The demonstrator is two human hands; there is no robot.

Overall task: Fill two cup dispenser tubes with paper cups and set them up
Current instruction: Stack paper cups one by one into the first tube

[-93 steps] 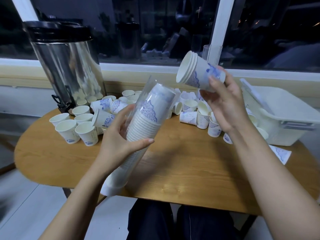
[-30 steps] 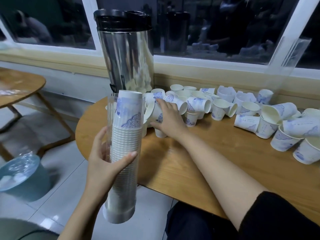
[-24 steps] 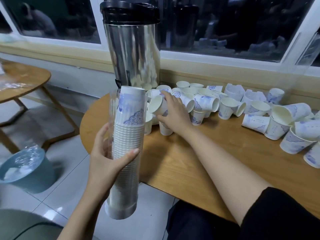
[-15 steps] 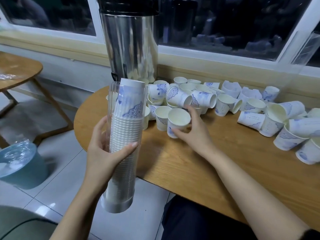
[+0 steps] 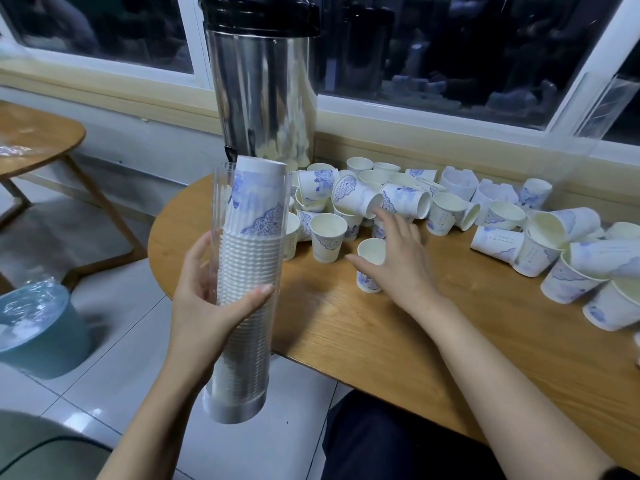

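Note:
My left hand (image 5: 211,306) grips a clear dispenser tube (image 5: 242,341) upright, off the table's left edge. The tube holds a tall stack of white paper cups with blue prints, and the top cup (image 5: 258,195) sticks out above its rim. My right hand (image 5: 398,261) hovers over the table with its fingers spread, and a small upright cup (image 5: 370,252) stands between thumb and palm. Behind it lie several loose cups (image 5: 381,199), some upright, some tipped. A second clear tube (image 5: 602,105), seemingly empty, leans on the window frame at the right.
A tall steel urn (image 5: 259,91) with a black lid stands at the back of the wooden table (image 5: 398,344). More cups (image 5: 571,271) crowd the right side. On the floor at the left sit a blue lined bin (image 5: 38,327) and another wooden table (image 5: 34,133).
My right hand drew one cup out of the pile toward the front, stood it on the table and spread its fingers. The tube stays in my left hand.

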